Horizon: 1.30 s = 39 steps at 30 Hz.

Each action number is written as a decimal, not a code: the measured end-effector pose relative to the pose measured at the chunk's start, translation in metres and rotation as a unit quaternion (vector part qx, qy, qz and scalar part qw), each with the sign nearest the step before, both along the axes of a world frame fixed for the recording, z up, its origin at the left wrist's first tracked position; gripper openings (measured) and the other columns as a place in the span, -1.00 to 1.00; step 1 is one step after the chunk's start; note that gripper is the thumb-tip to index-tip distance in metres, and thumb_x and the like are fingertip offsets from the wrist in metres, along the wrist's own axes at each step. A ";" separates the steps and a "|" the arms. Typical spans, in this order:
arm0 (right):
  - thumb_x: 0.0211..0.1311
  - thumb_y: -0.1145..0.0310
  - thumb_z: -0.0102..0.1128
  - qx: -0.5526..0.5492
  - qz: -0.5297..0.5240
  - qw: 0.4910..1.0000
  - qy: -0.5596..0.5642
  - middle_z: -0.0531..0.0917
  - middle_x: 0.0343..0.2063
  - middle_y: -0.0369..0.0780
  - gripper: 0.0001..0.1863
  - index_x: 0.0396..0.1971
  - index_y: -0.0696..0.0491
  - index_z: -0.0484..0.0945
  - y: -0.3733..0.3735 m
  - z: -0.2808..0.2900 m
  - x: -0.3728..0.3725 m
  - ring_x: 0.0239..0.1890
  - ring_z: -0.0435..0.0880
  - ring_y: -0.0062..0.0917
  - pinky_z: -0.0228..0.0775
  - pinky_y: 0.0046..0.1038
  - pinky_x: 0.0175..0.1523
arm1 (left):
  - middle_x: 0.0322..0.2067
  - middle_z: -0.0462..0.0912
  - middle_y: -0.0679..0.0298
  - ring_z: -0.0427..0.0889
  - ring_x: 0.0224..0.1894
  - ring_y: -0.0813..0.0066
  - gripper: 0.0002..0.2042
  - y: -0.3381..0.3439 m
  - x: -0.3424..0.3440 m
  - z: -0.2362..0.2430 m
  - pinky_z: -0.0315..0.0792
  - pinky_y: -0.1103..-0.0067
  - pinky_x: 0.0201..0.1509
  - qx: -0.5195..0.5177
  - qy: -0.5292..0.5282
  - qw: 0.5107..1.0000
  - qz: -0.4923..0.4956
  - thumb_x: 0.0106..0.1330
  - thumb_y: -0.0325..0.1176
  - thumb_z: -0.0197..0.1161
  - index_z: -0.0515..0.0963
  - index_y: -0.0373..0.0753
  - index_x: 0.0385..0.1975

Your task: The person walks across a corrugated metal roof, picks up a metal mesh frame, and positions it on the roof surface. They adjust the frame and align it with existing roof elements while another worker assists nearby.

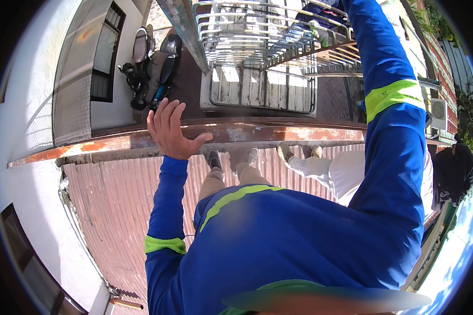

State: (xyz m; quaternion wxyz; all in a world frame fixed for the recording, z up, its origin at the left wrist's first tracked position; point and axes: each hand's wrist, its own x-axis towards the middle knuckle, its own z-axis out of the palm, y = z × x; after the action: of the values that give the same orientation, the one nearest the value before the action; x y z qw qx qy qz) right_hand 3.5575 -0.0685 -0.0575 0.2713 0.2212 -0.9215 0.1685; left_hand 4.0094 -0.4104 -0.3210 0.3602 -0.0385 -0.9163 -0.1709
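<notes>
My left hand (169,128) is open over the rusty, paint-worn beam (231,129) at the roof's edge. Its fingers are spread, the thumb points right, and nothing is in it; I cannot tell whether the palm touches the beam. My right arm (391,121), in a blue sleeve with a lime band, stretches up past the top of the picture, so that hand is out of sight. Beyond the edge, between my arms, a metal frame with many bars (247,39) stands over a white ribbed panel (236,86). A weathered metal post (183,31) slants down to its left.
I stand on a reddish corrugated roof (115,210). Another person in pale trousers (347,170) is close on my right. Below, someone in dark clothes (320,13) is partly hidden by the bars. Dark motorbike-like shapes (168,63) lie below left, beside a white wall (31,115).
</notes>
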 end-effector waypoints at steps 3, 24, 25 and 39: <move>0.19 -0.17 0.40 0.025 -0.025 0.999 0.033 0.73 -0.34 -0.07 -0.45 -0.21 0.09 0.65 0.003 0.004 -0.003 -0.26 0.71 -0.25 0.52 -0.24 -0.10 | 0.12 0.61 0.21 0.47 0.34 0.11 -0.05 0.000 0.000 0.002 0.08 -0.02 0.46 -0.002 -0.016 1.000 0.003 0.08 0.67 0.05 0.56 -0.16 0.09; 0.33 -0.14 0.21 0.143 -0.076 0.982 0.095 0.75 -0.12 0.00 -0.49 -0.02 -0.01 0.70 -0.028 0.039 0.018 -0.05 0.72 -0.07 0.53 -0.11 0.08 | 0.07 0.60 0.25 0.46 0.30 0.18 -0.24 0.003 -0.002 0.009 0.05 0.00 0.44 -0.012 -0.068 0.997 0.024 0.12 0.42 0.32 0.58 -0.15 0.06; 0.31 -0.15 0.23 0.169 -0.104 0.980 0.006 0.75 -0.15 0.01 -0.50 -0.04 -0.03 0.72 -0.028 0.040 0.021 -0.07 0.73 -0.07 0.54 -0.11 0.05 | 0.06 0.60 0.25 0.47 0.29 0.19 -0.27 0.003 -0.003 0.009 0.05 0.00 0.44 -0.014 -0.071 0.997 0.026 0.13 0.39 0.33 0.58 -0.15 0.05; 0.27 -0.10 0.35 0.054 -0.063 0.996 -0.006 0.71 0.08 -0.01 -0.34 0.13 0.16 0.64 0.029 0.015 -0.044 0.15 0.69 -0.18 0.47 -0.24 0.26 | 0.27 0.41 0.17 0.27 0.43 0.03 -0.08 -0.050 0.076 0.043 0.04 -0.07 0.46 -0.022 -0.090 0.977 0.191 -0.15 0.35 0.56 0.50 -0.04 0.24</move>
State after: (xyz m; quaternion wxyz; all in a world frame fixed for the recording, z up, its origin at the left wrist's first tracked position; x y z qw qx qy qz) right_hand 3.5138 -0.0395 -0.0420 0.2631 0.1758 -0.9431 0.1020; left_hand 4.0852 -0.4609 -0.2784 0.3014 0.1447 -0.9389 -0.0814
